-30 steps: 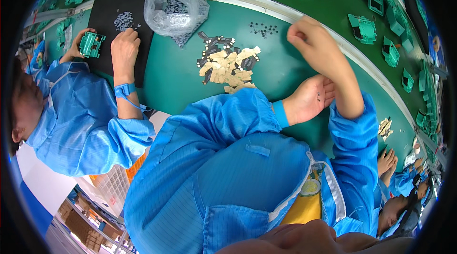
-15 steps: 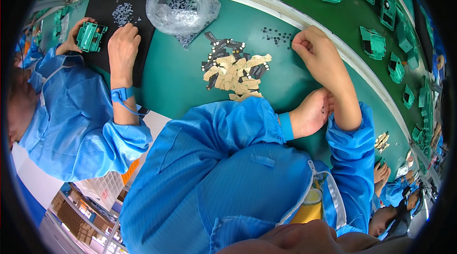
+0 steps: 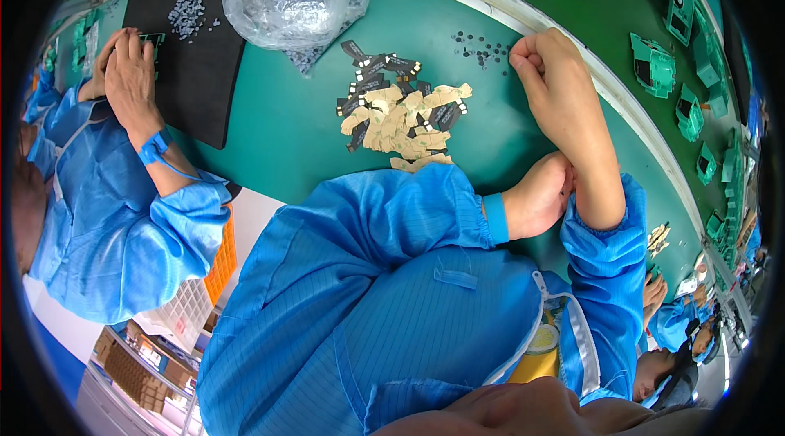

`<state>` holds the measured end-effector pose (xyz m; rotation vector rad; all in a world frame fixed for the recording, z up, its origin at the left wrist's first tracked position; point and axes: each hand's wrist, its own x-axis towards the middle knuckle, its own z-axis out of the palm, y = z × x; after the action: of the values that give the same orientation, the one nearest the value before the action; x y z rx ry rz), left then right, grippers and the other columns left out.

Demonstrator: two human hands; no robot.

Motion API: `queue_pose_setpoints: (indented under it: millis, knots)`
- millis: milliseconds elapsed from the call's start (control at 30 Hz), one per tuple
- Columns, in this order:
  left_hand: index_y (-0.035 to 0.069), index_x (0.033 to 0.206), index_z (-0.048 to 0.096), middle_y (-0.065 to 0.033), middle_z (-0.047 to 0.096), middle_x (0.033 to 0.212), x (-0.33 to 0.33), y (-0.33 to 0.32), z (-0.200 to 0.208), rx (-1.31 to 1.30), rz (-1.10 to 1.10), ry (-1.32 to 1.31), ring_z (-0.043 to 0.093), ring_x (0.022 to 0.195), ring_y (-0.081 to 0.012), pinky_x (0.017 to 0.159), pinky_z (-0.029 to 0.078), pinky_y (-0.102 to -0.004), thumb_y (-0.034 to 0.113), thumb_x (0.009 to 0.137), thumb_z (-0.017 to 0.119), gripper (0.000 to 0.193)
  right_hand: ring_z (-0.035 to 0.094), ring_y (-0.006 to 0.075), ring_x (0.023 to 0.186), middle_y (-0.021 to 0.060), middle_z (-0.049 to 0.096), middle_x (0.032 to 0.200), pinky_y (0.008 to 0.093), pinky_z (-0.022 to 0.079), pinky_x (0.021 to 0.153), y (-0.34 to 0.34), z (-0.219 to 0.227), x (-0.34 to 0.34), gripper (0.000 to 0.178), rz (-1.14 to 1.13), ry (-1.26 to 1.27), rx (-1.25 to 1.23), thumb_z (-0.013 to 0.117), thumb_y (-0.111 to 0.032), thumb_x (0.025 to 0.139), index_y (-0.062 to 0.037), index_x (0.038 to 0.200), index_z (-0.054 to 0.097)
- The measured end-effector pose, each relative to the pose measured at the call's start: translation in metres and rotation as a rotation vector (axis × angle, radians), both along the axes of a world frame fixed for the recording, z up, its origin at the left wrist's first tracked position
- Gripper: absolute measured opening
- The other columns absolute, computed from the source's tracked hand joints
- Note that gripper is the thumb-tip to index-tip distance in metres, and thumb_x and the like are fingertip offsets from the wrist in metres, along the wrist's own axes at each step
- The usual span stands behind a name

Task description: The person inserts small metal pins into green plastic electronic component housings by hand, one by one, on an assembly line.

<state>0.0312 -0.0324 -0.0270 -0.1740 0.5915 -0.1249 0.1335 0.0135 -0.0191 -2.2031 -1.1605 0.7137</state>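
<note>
My right hand [image 3: 560, 68] is at the right, its thumb and fingertips pinched together beside a scatter of small black round pieces [image 3: 482, 51] on the green work surface. Whatever the pinch holds is too small to make out. Below it, partly behind my right forearm, my left hand [image 3: 536, 197] is cupped with its palm up. A few small black pieces [image 3: 564, 191] rest in that palm; most of its fingers are hidden. To the left of both hands lies a pile of black flat strips [image 3: 380, 68] with pale connector ends, mixed with tan paper-like backings [image 3: 401, 125].
Beyond the pile stands a clear plastic bag [image 3: 286, 2] of small dark parts. At left, a co-worker's hands [image 3: 127, 72] work over a black mat [image 3: 196, 84] with loose grey parts [image 3: 188, 15]. Green housings [image 3: 652, 64] stand past the white rail [image 3: 605, 96].
My right hand has shifted slightly right, still pinched by the black pieces. My left palm has turned a little. The co-worker's near hand has moved left onto the green housing. The whole view has shifted slightly.
</note>
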Motion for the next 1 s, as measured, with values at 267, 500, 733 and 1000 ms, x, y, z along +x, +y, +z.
queue_pose_setpoints:
  millis: [267,500,733,1000]
  knots:
    - [0.001,0.127,0.053,-0.0169,0.060,0.129,0.003,0.000,0.006,0.034,0.025,-0.094,0.056,0.122,-0.0244,0.107,0.042,-0.0382,0.035,0.102,0.045,0.043,0.054,0.0381,0.088,0.0190,0.057,0.087,0.0441,0.045,0.078,-0.003,-0.001,-0.003,0.005,0.026,-0.143,0.088,0.060,-0.001,0.082,0.0023,0.084,0.058]
    - [-0.001,0.133,0.049,-0.0140,0.052,0.140,0.004,0.010,0.006,0.010,-0.065,-0.032,0.045,0.133,-0.0253,0.113,0.031,-0.0381,0.037,0.102,0.044,0.049,0.055,0.0172,0.078,0.0081,0.058,0.087,0.0312,0.046,0.071,-0.051,0.033,0.053,0.010,-0.136,-0.011,0.195,0.061,-0.007,0.090,0.0021,0.095,0.060]
    - [0.001,0.137,0.048,-0.0173,0.047,0.145,0.004,0.015,0.010,-0.025,-0.138,-0.073,0.044,0.135,-0.0254,0.112,0.033,-0.0374,0.035,0.102,0.045,0.049,0.054,0.0078,0.077,0.0005,0.063,0.084,0.0240,0.045,0.070,-0.208,0.049,0.182,0.020,-0.782,-0.052,0.127,0.065,-0.016,0.092,0.0020,0.101,0.067]
    - [-0.001,0.138,0.046,-0.0185,0.047,0.145,0.001,0.015,0.009,0.006,-0.146,-0.069,0.045,0.135,-0.0258,0.112,0.035,-0.0382,0.033,0.103,0.043,0.049,0.054,0.0097,0.075,0.0022,0.063,0.082,0.0256,0.044,0.067,-0.219,0.026,0.186,0.020,-0.770,0.041,-0.018,0.064,-0.014,0.090,0.0045,0.097,0.066]
